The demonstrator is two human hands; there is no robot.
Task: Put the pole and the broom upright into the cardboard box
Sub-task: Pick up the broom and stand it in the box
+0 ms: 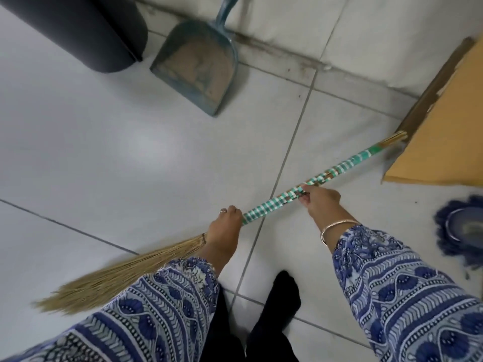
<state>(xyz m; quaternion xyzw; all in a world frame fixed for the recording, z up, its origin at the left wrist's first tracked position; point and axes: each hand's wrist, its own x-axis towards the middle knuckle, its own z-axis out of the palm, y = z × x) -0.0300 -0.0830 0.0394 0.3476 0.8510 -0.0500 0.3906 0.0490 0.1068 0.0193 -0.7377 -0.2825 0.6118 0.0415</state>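
Note:
I hold a grass broom (271, 203) nearly level above the tiled floor. Its handle is wrapped in green and white bands and its straw bristles (109, 278) fan out to the lower left. My left hand (224, 226) grips the handle where the bristles begin. My right hand (317, 198) grips the handle further up. The handle's tip reaches the near corner of the cardboard box (444, 131) at the right edge. No pole is in view.
A teal dustpan (198, 66) leans against the wall at the top. A black bin (78, 30) stands at the top left. A blue mop head (462, 231) lies on the floor at the right. My dark-clothed legs (271, 314) are at the bottom.

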